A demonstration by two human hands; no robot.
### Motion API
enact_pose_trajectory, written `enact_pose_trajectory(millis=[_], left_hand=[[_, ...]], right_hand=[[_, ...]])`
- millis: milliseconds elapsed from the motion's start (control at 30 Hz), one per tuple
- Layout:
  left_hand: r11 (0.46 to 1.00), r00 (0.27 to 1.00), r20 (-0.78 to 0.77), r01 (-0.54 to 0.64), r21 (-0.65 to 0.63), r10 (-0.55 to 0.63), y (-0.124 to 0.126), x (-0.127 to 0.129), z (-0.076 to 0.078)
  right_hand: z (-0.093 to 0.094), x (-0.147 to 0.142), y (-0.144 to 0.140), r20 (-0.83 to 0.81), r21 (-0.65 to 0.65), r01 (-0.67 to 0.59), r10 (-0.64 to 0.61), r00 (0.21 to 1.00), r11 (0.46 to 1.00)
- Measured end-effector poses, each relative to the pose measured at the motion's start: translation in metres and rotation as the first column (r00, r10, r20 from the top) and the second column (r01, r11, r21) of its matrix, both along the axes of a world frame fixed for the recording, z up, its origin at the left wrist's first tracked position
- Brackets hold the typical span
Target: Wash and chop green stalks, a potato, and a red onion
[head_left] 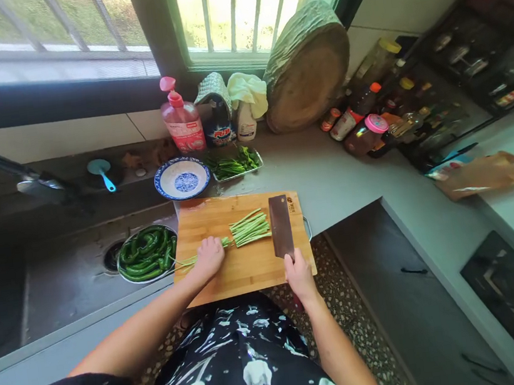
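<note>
A bamboo cutting board [243, 270] lies on the grey counter in front of me. On it rests a bundle of thin green stalks [248, 228], pointing right. My left hand [209, 257] presses down on the left part of the bundle. My right hand [298, 273] grips the handle of a dark cleaver [281, 224], whose blade stands just right of the stalks' cut ends, over the board.
A metal bowl of green peppers [146, 253] sits in the sink left of the board. Behind it are a blue-and-white bowl [182, 178], a tray of greens [233, 161], soap bottles [181, 116], a round wooden block [307, 69] and sauce bottles [362, 125].
</note>
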State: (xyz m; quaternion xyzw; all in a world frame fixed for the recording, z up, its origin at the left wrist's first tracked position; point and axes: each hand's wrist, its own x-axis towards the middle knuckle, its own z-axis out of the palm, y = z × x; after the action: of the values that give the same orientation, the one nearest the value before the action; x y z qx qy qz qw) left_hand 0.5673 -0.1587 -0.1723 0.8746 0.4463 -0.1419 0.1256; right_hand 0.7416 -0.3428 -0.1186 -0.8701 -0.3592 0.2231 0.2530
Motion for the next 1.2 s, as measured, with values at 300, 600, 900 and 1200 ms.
enact_pose_trajectory(millis=[300, 600, 900, 1200], left_hand=[[0.982, 0.978, 0.109, 0.184, -0.037, -0.179, 0.004, 0.113, 0.022], [0.982, 0.976, 0.147, 0.172, -0.083, -0.158, 0.016, 0.12, 0.006], [0.981, 0.979, 0.092, 0.186, -0.045, -0.182, 0.016, 0.118, 0.001], [0.968, 0.96, 0.164, 0.242, -0.074, -0.227, 0.016, 0.108, -0.001]], right_hand=[[-0.019, 0.025, -0.032, 0.115, -0.098, 0.138, -0.126, 0.985, 0.986], [-0.021, 0.044, 0.004, 0.301, -0.249, 0.133, -0.053, 0.952, 0.959], [-0.053, 0.059, 0.043, 0.375, -0.303, 0.087, 0.035, 0.926, 0.949], [-0.043, 0.062, 0.043, 0.281, -0.282, 0.071, 0.011, 0.96, 0.957]])
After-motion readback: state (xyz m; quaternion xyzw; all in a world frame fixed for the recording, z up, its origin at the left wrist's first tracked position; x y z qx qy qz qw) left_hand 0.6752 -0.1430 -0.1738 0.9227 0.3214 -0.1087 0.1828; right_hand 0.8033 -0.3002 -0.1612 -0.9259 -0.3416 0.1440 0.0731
